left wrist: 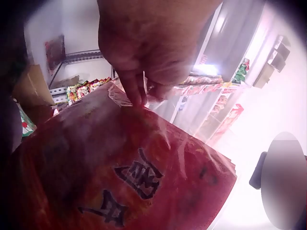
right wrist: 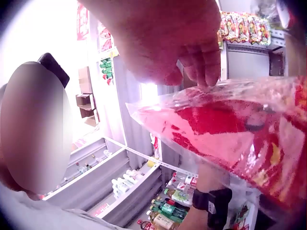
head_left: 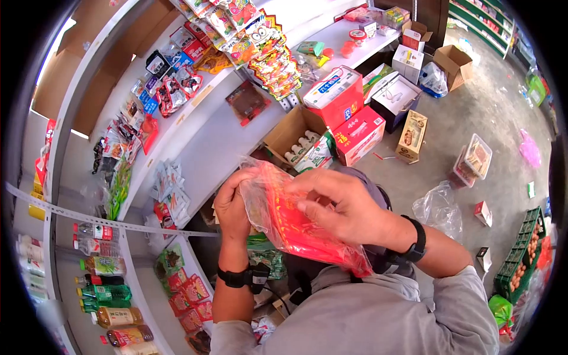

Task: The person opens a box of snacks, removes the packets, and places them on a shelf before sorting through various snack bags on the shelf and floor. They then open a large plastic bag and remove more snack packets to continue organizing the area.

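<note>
A clear plastic packet of flat red printed items (head_left: 296,228) lies slantwise in front of the person's chest. Its upper left end is gripped by the left hand (head_left: 232,201), with the fingers bent around the plastic. In the left wrist view, large dark characters show on the packet's red face (left wrist: 182,184), and its right edge looks layered. Over the packet's upper side is the right hand (head_left: 346,201), thumb apart from the fingers. The right wrist view has that hand's fingertips (right wrist: 207,79) right at the crinkled plastic, fairly straight.
Shelves on the left hold bottled drinks (head_left: 112,293) and snack packets (head_left: 171,94). Ahead stand an open carton of white bottles (head_left: 296,142) and red boxes (head_left: 358,133). On the floor at right are a clear plastic bag (head_left: 441,207) and a green crate of eggs (head_left: 520,254).
</note>
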A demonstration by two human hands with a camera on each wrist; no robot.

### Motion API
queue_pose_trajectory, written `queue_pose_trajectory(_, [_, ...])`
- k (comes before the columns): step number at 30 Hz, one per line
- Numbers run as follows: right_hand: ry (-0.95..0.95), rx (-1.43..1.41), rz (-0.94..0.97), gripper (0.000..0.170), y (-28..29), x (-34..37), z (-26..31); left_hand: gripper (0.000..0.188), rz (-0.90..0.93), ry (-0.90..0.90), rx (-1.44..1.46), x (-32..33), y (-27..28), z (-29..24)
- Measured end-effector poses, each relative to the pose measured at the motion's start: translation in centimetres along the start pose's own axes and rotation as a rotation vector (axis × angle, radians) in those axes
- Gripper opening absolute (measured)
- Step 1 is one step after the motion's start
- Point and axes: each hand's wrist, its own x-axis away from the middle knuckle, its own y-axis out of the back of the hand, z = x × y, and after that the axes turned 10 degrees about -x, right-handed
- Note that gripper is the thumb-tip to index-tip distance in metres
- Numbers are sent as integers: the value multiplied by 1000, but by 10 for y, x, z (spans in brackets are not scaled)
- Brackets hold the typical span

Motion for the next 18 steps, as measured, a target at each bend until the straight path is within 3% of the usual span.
queue_pose_trajectory(4, [179,56,30,26,-10,-1,-1,15,2,-24,-68,-3,3,1])
queue_pose_trajectory(8, [241,126,68,25,-30,14,3,15,11,-112,-279,-9,17,-5])
queue_pose_trajectory(9, [261,138,110,31,-34,19,0,14,1,3,-193,-7,22,-8])
queue_pose_trajectory(13, [251,293,127,38,-36,28,17,13,44,-50,-346,-5,38,-16])
queue_pose_trajectory(16, [166,510,280,31,-40,39,13,11,90,-75,-411,-4,42,-28])
queue_pose_trajectory(18, [209,526,320,24,-42,42,2,14,191,-62,-388,-9,63,-20])
